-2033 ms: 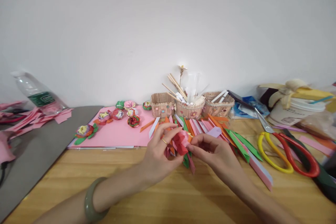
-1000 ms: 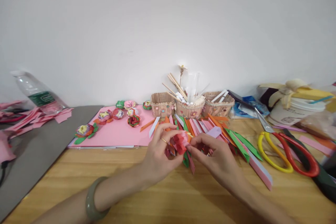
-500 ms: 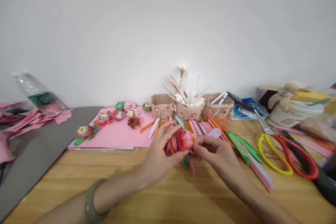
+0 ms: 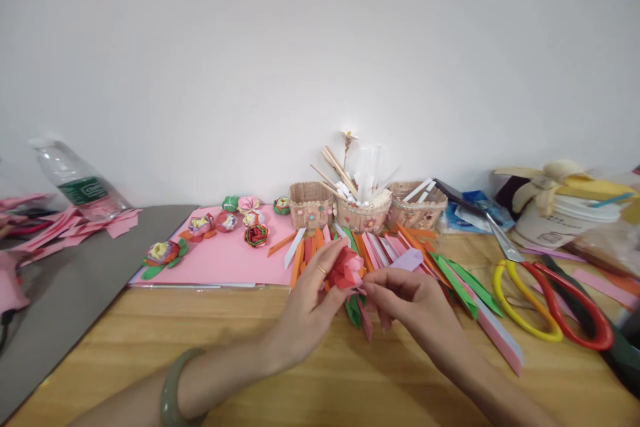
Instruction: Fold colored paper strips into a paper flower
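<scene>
Between my hands is a red and pink paper flower (image 4: 347,267), held above the table's middle. My left hand (image 4: 311,300), with a ring on one finger, curls round its left side and grips it between thumb and fingers. The fingertips of my right hand (image 4: 407,297) are pinched together at the flower's lower right edge; whatever lies between them is too small to tell. Behind and below the flower fan out folded paper strips (image 4: 367,250) in orange, pink, white and green, partly hidden by my hands.
Finished paper flowers (image 4: 256,235) lie on pink paper sheets (image 4: 220,263) at left. Small woven baskets (image 4: 311,207) with sticks stand against the wall. Scissors (image 4: 523,280) with yellow and red handles lie at right, near a white tub (image 4: 560,221). A plastic bottle (image 4: 80,180) leans at far left.
The flower has turned a little in my left hand, and my right fingertips have shifted slightly down along its edge. The whole view has moved slightly.
</scene>
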The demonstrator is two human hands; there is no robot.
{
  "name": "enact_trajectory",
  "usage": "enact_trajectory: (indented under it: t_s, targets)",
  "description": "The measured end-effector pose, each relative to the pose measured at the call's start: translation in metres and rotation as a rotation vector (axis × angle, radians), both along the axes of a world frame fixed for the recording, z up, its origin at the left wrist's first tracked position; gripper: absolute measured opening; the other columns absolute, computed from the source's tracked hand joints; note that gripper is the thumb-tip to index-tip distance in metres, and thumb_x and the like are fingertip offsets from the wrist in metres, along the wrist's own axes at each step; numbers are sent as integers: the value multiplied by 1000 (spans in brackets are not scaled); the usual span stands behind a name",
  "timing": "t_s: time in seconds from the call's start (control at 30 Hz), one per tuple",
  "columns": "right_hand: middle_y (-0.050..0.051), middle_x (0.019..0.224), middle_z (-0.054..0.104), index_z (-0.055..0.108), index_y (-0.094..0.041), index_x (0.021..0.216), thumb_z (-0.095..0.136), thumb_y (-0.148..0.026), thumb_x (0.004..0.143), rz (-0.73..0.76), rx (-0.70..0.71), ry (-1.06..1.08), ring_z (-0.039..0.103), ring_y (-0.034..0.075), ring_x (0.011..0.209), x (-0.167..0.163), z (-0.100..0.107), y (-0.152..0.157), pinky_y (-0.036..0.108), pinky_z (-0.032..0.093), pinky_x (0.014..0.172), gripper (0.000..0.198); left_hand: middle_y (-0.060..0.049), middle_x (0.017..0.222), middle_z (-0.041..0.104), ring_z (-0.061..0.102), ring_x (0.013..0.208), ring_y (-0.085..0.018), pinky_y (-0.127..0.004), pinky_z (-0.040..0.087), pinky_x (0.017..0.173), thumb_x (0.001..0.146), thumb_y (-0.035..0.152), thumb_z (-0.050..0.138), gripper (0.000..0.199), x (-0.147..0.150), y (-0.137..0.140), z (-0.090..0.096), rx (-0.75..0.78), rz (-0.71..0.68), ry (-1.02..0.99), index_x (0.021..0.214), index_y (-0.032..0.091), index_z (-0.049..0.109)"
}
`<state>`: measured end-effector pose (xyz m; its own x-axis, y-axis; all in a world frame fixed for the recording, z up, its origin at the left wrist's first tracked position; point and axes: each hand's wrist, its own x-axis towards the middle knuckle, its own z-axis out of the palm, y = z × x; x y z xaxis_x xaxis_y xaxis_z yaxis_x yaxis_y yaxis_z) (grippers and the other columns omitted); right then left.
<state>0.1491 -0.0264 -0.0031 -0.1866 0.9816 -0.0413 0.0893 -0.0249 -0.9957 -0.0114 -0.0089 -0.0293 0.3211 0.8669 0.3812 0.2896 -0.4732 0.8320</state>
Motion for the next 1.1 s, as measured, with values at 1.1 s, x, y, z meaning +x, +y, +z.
enact_trajectory:
  t_s: [1.1]
  targets:
    - [0, 64, 65, 71, -18, 86, 70, -32, 67, -44, 21, 322, 52, 8, 41, -6, -20, -2, 20, 42, 38, 23, 5, 142, 30, 24, 131, -15, -37, 18, 109, 88, 28, 39, 44, 0, -4, -1, 23, 62, -75, 130, 41, 31]
